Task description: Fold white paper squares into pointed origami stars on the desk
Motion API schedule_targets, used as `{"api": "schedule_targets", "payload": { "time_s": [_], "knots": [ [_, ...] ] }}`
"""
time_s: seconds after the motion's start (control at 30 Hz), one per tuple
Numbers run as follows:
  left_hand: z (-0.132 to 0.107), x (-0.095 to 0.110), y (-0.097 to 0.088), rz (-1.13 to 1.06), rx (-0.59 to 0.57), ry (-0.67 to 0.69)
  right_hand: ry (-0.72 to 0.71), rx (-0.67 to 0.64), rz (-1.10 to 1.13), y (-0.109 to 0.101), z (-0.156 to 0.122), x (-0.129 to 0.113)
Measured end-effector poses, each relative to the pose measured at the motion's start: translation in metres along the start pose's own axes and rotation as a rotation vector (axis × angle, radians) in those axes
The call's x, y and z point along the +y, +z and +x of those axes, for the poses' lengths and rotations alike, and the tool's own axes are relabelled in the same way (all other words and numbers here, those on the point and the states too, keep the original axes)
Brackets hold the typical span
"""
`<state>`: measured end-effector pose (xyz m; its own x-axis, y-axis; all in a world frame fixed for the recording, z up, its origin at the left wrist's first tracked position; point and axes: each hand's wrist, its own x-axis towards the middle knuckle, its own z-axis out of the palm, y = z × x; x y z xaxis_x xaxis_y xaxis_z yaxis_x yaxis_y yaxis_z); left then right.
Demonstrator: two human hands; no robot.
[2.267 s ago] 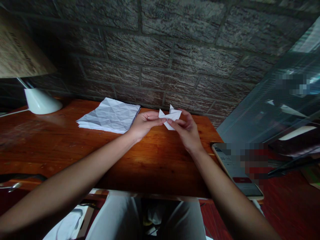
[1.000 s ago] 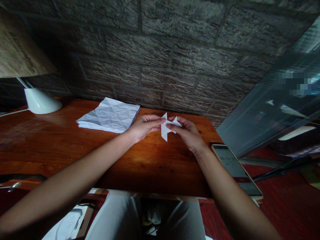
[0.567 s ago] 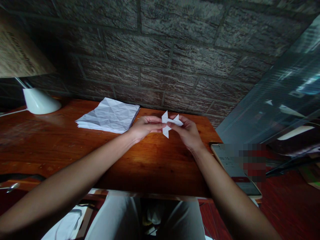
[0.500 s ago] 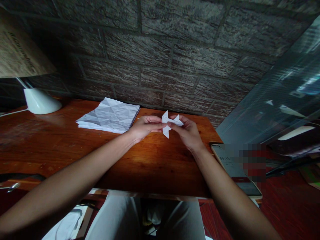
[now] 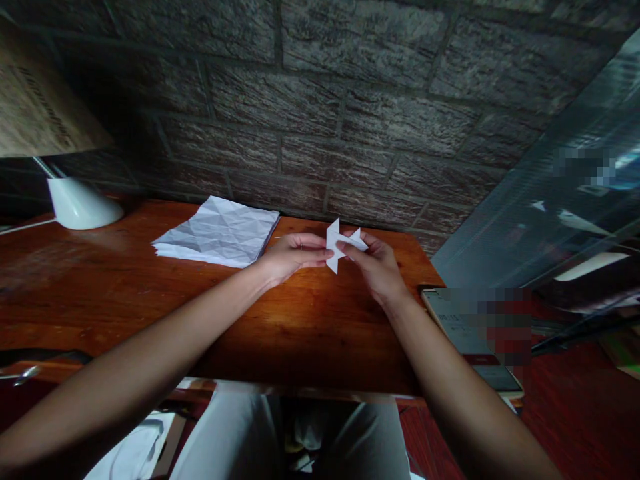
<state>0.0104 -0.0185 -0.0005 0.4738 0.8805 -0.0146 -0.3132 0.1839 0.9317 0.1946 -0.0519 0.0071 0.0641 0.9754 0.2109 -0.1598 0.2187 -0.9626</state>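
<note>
Between my two hands is a small white folded-paper figure with several pointed flaps, held just above the table. My left hand pinches its left edge between thumb and fingers. From the other side, my right hand grips it, the thumb pressed on its front near the middle and the fingers behind, partly hidden. Left of my hands, a stack of creased white paper sheets lies on the table.
The wooden table runs up to a dark block wall. At the left stands a lamp with a brown shade. A phone or tablet lies at the right edge, near a translucent panel.
The paper figure has turned and shifted very slightly, showing more of its left part. Both hands keep their grip in nearly the same place.
</note>
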Motion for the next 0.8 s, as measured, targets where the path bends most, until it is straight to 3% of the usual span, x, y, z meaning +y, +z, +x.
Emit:
{"api": "schedule_targets", "payload": {
  "time_s": [0.23,0.5,0.8],
  "knots": [
    [0.0009,-0.0009,0.0008,-0.016,-0.099,0.078,0.083,-0.053,0.180,0.0025,-0.0024,-0.0046],
    [0.0030,-0.0050,-0.0021,0.012,-0.069,0.037,0.079,0.035,0.126,-0.0034,0.0013,0.0012],
    [0.0020,-0.0044,0.0020,0.000,-0.093,0.124,0.069,0.033,0.171,0.0020,-0.0001,-0.0042]
  ]
}}
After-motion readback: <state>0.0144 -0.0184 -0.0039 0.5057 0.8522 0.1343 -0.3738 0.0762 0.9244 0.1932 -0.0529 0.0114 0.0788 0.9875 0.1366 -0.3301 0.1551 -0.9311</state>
